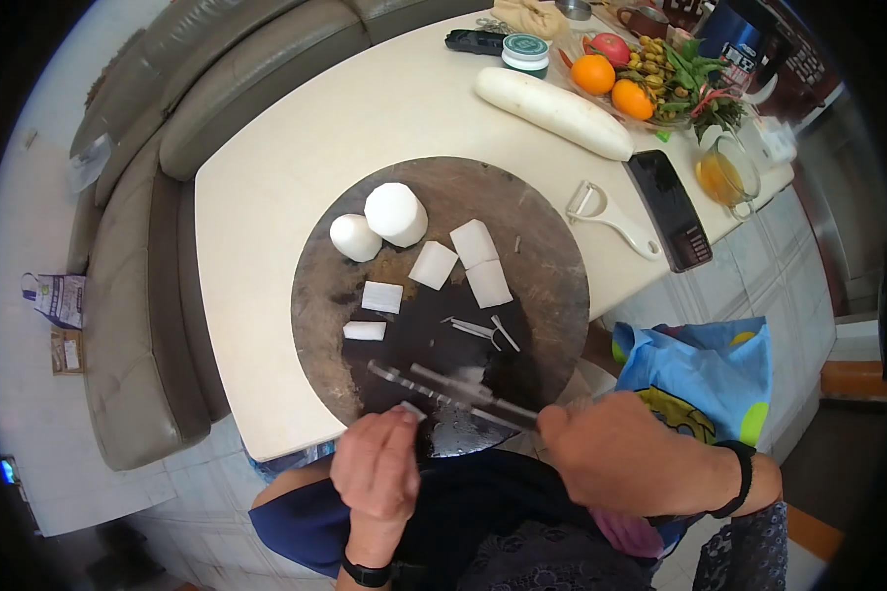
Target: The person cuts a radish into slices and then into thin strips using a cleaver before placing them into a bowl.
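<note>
The right hand [626, 458] was clenched around the handle of a knife [443, 389], whose blade lay across the near edge of the round cutting board [552, 246]. The fingers of the left hand [376, 471] pinched a small white radish piece [413, 410] beside the blade, while other cut pieces [434, 264] lay further on the board.

Table [296, 128]: cream, rounded corner.
Centre: round board [552, 286].
Right of board: peeler [611, 219], phone [672, 207].
Far edge: radish [552, 111], remote [473, 41], tin [525, 51], glass jug [727, 175].
</note>
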The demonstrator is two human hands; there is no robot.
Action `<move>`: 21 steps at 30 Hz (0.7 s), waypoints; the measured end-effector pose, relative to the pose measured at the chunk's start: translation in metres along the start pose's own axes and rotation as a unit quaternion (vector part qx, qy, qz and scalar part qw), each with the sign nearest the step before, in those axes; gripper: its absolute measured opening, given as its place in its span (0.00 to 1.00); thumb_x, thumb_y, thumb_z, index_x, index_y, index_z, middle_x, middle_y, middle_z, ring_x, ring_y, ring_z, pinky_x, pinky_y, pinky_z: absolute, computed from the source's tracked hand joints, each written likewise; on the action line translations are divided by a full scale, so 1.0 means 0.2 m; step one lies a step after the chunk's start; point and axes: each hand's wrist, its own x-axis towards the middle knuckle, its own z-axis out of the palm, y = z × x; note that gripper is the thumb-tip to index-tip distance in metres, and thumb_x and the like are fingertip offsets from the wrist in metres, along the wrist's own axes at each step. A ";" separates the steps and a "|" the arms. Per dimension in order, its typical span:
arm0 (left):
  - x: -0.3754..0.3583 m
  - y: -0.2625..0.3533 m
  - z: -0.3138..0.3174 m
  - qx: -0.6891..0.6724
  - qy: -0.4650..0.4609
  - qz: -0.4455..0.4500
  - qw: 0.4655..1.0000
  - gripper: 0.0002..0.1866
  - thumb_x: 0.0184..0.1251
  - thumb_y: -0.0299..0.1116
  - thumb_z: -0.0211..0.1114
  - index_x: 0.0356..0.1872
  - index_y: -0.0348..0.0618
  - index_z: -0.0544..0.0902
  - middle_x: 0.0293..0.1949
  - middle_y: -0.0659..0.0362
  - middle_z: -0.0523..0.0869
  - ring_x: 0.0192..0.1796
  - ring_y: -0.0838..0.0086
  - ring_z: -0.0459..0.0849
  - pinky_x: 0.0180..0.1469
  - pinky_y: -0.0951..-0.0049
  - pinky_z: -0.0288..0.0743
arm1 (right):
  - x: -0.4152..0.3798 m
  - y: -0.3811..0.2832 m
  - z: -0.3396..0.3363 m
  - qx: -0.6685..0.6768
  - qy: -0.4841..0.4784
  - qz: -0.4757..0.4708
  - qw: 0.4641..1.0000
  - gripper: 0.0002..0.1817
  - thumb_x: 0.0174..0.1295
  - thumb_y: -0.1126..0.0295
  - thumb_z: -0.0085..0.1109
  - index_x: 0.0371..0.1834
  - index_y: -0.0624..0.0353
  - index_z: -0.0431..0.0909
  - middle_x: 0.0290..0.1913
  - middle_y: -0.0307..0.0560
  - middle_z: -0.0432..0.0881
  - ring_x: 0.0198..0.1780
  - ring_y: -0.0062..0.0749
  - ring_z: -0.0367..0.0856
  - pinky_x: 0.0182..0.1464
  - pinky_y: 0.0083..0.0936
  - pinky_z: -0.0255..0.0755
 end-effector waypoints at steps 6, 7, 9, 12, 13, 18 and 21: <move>-0.02 0.05 0.11 -0.033 -0.077 0.067 0.994 0.15 0.40 0.18 0.68 0.35 0.35 0.85 0.37 0.55 0.84 0.38 0.63 0.82 0.39 0.69 0.78 | -0.02 0.05 0.01 -0.031 0.071 -0.012 0.997 0.08 0.46 0.76 0.56 0.28 0.68 0.70 0.19 0.55 0.77 0.20 0.48 0.80 0.23 0.40 0.71; -0.03 0.06 0.11 -0.033 -0.078 0.067 0.994 0.15 0.40 0.18 0.68 0.35 0.35 0.85 0.37 0.55 0.84 0.38 0.63 0.82 0.39 0.69 0.78 | -0.03 0.05 0.01 -0.023 0.076 -0.016 0.997 0.08 0.46 0.76 0.56 0.29 0.68 0.70 0.20 0.55 0.77 0.20 0.48 0.80 0.22 0.40 0.71; -0.05 0.05 0.10 -0.039 -0.098 0.070 0.992 0.17 0.38 0.18 0.67 0.36 0.34 0.85 0.37 0.54 0.83 0.39 0.62 0.82 0.40 0.68 0.79 | -0.04 0.04 0.01 -0.011 0.084 -0.017 0.996 0.08 0.46 0.76 0.56 0.29 0.68 0.70 0.20 0.54 0.77 0.20 0.47 0.80 0.22 0.40 0.71; -0.06 0.04 0.07 -0.058 -0.144 0.052 0.987 0.16 0.39 0.17 0.66 0.36 0.33 0.85 0.37 0.53 0.83 0.39 0.61 0.82 0.40 0.67 0.79 | -0.06 0.01 0.02 -0.048 0.049 -0.018 0.997 0.09 0.46 0.77 0.56 0.29 0.68 0.69 0.22 0.55 0.77 0.21 0.46 0.80 0.21 0.37 0.71; -0.06 0.03 0.06 -0.058 -0.145 0.051 0.986 0.16 0.39 0.17 0.66 0.36 0.33 0.85 0.37 0.53 0.83 0.39 0.61 0.82 0.40 0.67 0.79 | -0.07 0.01 0.03 -0.034 0.055 -0.026 0.998 0.09 0.46 0.77 0.57 0.29 0.69 0.69 0.22 0.55 0.77 0.21 0.45 0.81 0.21 0.36 0.72; -0.04 0.04 0.07 -0.086 -0.143 0.029 0.986 0.15 0.35 0.12 0.64 0.31 0.33 0.83 0.34 0.51 0.81 0.37 0.54 0.81 0.37 0.64 0.76 | -0.07 -0.01 0.06 -0.020 0.040 -0.028 0.999 0.11 0.46 0.77 0.57 0.29 0.72 0.68 0.22 0.56 0.76 0.20 0.42 0.81 0.19 0.33 0.73; -0.05 0.04 0.07 -0.066 -0.153 0.037 0.985 0.15 0.36 0.14 0.64 0.31 0.33 0.82 0.34 0.50 0.80 0.38 0.53 0.81 0.39 0.62 0.76 | -0.07 0.00 0.06 -0.029 0.058 -0.034 0.997 0.10 0.46 0.77 0.57 0.29 0.72 0.69 0.21 0.54 0.75 0.19 0.38 0.80 0.17 0.31 0.71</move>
